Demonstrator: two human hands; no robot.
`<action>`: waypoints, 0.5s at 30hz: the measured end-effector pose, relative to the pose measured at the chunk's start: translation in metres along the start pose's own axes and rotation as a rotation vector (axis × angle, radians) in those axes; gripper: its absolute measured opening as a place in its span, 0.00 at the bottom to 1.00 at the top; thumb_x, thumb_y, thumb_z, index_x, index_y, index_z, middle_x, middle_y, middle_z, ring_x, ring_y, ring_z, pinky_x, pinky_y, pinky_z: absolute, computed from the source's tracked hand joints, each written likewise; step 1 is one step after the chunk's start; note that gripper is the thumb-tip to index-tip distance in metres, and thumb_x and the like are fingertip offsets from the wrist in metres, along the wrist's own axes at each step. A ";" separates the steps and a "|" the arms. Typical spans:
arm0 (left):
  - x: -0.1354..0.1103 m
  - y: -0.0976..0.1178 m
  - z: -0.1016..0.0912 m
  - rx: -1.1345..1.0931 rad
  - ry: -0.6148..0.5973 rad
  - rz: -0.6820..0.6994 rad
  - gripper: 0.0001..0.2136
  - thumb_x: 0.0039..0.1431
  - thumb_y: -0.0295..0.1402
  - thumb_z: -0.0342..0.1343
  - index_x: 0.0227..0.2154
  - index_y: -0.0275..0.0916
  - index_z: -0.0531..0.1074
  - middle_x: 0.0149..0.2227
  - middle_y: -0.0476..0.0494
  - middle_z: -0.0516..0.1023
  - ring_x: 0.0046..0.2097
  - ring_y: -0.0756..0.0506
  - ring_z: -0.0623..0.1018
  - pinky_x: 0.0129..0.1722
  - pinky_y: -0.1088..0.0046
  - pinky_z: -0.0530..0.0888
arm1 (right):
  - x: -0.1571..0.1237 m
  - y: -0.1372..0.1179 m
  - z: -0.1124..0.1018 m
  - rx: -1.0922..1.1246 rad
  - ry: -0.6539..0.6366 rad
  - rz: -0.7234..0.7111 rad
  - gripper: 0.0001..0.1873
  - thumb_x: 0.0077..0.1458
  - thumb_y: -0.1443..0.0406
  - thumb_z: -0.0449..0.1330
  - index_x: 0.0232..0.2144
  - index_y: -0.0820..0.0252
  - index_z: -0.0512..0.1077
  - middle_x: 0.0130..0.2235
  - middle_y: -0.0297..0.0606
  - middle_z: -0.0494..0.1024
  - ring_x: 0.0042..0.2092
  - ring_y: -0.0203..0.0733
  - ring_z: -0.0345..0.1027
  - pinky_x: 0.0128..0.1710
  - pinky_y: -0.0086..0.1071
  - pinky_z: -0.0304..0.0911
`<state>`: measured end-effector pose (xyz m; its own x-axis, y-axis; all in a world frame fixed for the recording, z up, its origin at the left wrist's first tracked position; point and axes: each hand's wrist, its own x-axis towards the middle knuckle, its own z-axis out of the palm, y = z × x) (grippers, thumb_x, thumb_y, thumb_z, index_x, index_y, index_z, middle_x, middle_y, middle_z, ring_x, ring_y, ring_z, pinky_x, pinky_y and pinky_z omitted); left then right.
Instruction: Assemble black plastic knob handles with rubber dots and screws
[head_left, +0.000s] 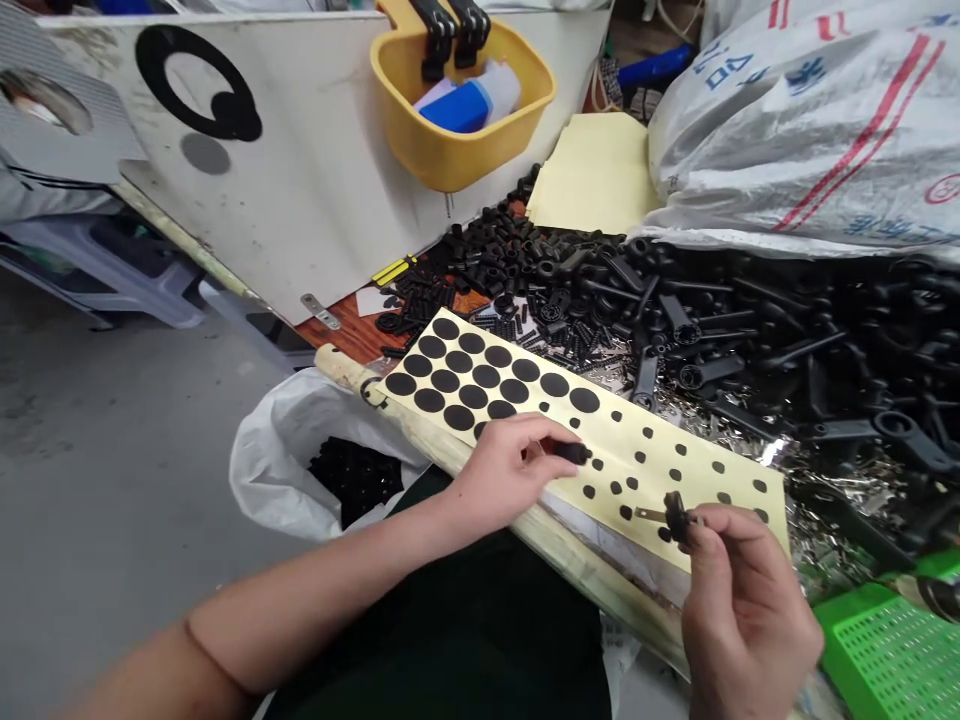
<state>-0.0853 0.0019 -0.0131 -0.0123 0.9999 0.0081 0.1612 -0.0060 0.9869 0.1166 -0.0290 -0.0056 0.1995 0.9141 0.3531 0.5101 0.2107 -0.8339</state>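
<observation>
Above a pale yellow sheet with black round stickers, my left hand pinches a small black cylindrical plastic part between thumb and fingertips. The part has a narrower tip pointing right. Lower right, my right hand is closed on a black round plastic piece, held by thumb and index finger. A thin metal strip sticks out of that piece toward the left. The two held parts are apart. Large black discs cover the sheet's left side, and smaller dots run across its right.
Black plastic handles and metal clips lie heaped behind the sheet. A yellow bin hangs on a white panel. A white sack stands at the back right, a green basket at lower right, an open white bag at left.
</observation>
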 end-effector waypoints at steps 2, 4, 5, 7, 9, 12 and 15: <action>0.000 0.008 0.018 -0.322 -0.061 -0.196 0.09 0.45 0.24 0.64 0.33 0.35 0.76 0.30 0.47 0.78 0.29 0.51 0.74 0.32 0.74 0.74 | -0.001 -0.004 -0.002 0.026 0.068 0.005 0.05 0.55 0.63 0.60 0.32 0.59 0.71 0.34 0.36 0.70 0.34 0.36 0.64 0.35 0.30 0.62; 0.000 0.012 0.036 -0.505 -0.078 -0.312 0.10 0.43 0.24 0.65 0.32 0.33 0.75 0.27 0.49 0.77 0.27 0.53 0.74 0.29 0.77 0.74 | -0.001 -0.005 -0.004 0.025 0.095 -0.002 0.05 0.55 0.64 0.60 0.33 0.59 0.71 0.34 0.37 0.70 0.34 0.36 0.64 0.35 0.30 0.63; 0.000 0.012 0.043 -0.550 -0.075 -0.344 0.10 0.42 0.23 0.65 0.31 0.33 0.75 0.26 0.50 0.76 0.26 0.54 0.74 0.28 0.78 0.74 | -0.001 -0.004 -0.005 0.013 0.106 -0.007 0.05 0.55 0.63 0.60 0.33 0.59 0.71 0.34 0.37 0.70 0.34 0.37 0.64 0.35 0.31 0.63; 0.000 0.010 0.056 -0.597 -0.069 -0.373 0.10 0.41 0.22 0.65 0.29 0.32 0.74 0.25 0.51 0.76 0.24 0.54 0.73 0.26 0.79 0.73 | -0.001 -0.002 -0.006 -0.031 0.134 -0.010 0.05 0.56 0.63 0.59 0.33 0.60 0.71 0.33 0.37 0.71 0.34 0.37 0.65 0.35 0.32 0.63; 0.001 0.007 0.063 -0.624 -0.065 -0.378 0.09 0.41 0.22 0.65 0.29 0.32 0.74 0.25 0.50 0.76 0.24 0.54 0.74 0.26 0.78 0.74 | 0.000 0.001 -0.006 -0.077 0.164 0.002 0.07 0.56 0.62 0.59 0.33 0.60 0.71 0.33 0.38 0.72 0.34 0.38 0.66 0.35 0.32 0.63; 0.001 0.003 0.066 -0.644 -0.058 -0.381 0.10 0.41 0.21 0.65 0.29 0.32 0.74 0.25 0.50 0.77 0.26 0.54 0.75 0.28 0.78 0.75 | 0.001 0.003 -0.004 -0.098 0.174 0.041 0.08 0.56 0.60 0.59 0.33 0.60 0.71 0.33 0.38 0.73 0.33 0.38 0.67 0.35 0.32 0.63; 0.001 0.002 0.066 -0.637 -0.037 -0.393 0.11 0.38 0.19 0.66 0.27 0.33 0.74 0.25 0.50 0.78 0.28 0.53 0.76 0.30 0.79 0.75 | 0.004 0.003 0.000 -0.098 0.151 0.083 0.10 0.55 0.59 0.59 0.33 0.60 0.72 0.31 0.37 0.73 0.32 0.37 0.66 0.34 0.32 0.63</action>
<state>-0.0202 0.0038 -0.0213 0.0839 0.9297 -0.3586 -0.4509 0.3564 0.8184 0.1192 -0.0251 -0.0067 0.3641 0.8629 0.3504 0.5643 0.0949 -0.8201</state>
